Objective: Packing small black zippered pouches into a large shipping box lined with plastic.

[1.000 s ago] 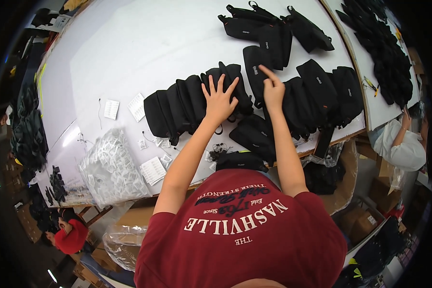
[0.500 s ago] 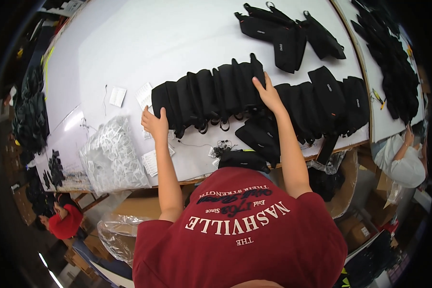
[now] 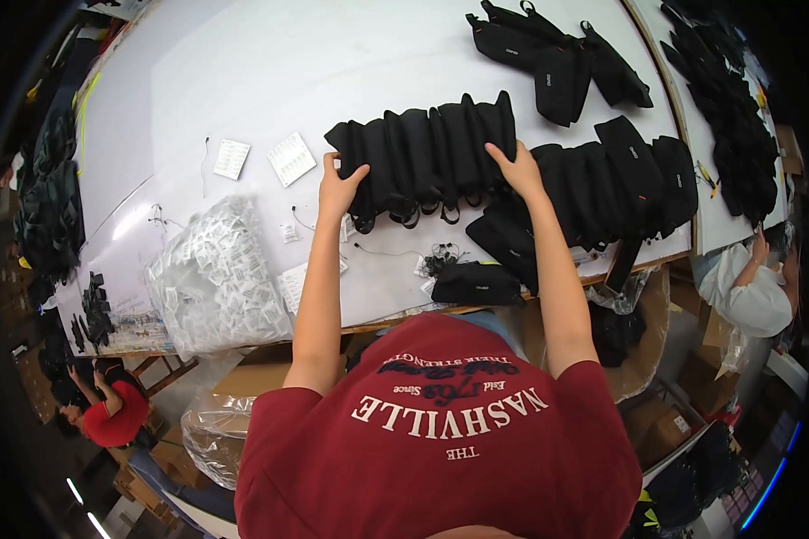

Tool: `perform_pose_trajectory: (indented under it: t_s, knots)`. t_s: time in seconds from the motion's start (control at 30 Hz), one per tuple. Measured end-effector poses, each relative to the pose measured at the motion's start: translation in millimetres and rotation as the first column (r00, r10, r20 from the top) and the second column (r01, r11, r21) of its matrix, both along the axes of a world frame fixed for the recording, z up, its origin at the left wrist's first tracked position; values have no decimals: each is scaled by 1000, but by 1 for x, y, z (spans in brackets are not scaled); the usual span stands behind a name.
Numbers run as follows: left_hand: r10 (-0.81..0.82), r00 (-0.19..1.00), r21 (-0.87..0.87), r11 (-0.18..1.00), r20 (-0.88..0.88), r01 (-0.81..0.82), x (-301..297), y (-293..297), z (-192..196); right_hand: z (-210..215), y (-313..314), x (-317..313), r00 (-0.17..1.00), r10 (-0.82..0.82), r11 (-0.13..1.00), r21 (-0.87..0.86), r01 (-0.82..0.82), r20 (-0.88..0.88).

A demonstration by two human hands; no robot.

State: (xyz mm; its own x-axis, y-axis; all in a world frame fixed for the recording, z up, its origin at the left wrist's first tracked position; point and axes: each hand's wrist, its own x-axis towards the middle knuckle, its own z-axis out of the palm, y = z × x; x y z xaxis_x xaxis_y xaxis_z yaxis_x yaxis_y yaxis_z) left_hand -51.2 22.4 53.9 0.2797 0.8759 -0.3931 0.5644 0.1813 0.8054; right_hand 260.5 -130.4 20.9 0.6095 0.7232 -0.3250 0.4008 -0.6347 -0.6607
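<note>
A row of black fabric pouches [image 3: 413, 148] stands packed side by side on the white table, small loops hanging from the near edge. My left hand [image 3: 340, 187] grips the left end of this row, thumb on the near side and fingers partly hidden behind. At the opposite end, my right hand [image 3: 518, 171] presses in with its thumb on the pouches and its other fingers mostly hidden. Directly right of my right hand lies a second row of black pouches [image 3: 584, 193]. A single black pouch [image 3: 476, 284] lies near the table edge in front of me.
Loose black pouches [image 3: 562, 81] lie farther back. On the left are a clear bag of white tags [image 3: 208, 287] and white printed cards [image 3: 291, 160]. Small black cords [image 3: 442, 259] lie near the edge. Other people work at left [image 3: 117, 413] and right [image 3: 746, 287].
My left hand has moved right and pushed the row closer together, uncovering a white card. The right hand still holds the far end. The whole view has shifted slightly.
</note>
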Motion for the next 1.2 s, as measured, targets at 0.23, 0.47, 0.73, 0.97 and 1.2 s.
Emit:
perform_pose_trajectory:
  t_s: [0.23, 0.47, 0.73, 0.97, 1.2]
  knots:
    - [16, 999, -177, 984, 31, -11, 2, 13, 7, 23, 2, -25, 991, 7, 996, 88, 5, -137]
    - [-20, 994, -215, 977, -104, -3, 38, 11, 27, 22, 5, -16, 934, -22, 994, 92, 59, -356]
    - [5, 985, -38, 999, -174, -11, 73, -5, 5, 10, 6, -19, 915, 97, 986, 162, -35, -392]
    - [76, 978, -65, 996, 196, -64, 64, -32, 54, 58, -1, -35, 766, 54, 923, 325, 206, -641]
    - [303, 851, 116, 916, 428, -384, -69, -107, 169, 149, 20, -121, 794, 438, 774, 626, -95, -421]
